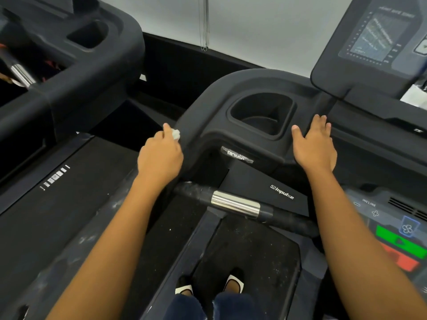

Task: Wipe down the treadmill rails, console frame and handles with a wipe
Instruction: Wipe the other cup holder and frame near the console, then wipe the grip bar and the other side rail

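Observation:
The black console frame [208,112] of the treadmill fills the middle of the head view, with a cup holder [261,114] sunk into it. My left hand [159,155] is closed around a small crumpled white wipe [176,134] and presses it against the frame's left outer edge. My right hand [315,144] lies flat, fingers spread, on the frame just right of the cup holder. Below the frame runs a black handle with a chrome grip sensor [235,204]. The display screen [374,38] rises at the upper right.
A second treadmill's console [69,54] stands at the upper left, its belt [57,192] running below it. The control panel with green and red buttons [397,245] is at the lower right. My feet [208,285] stand on the belt. A white wall is behind.

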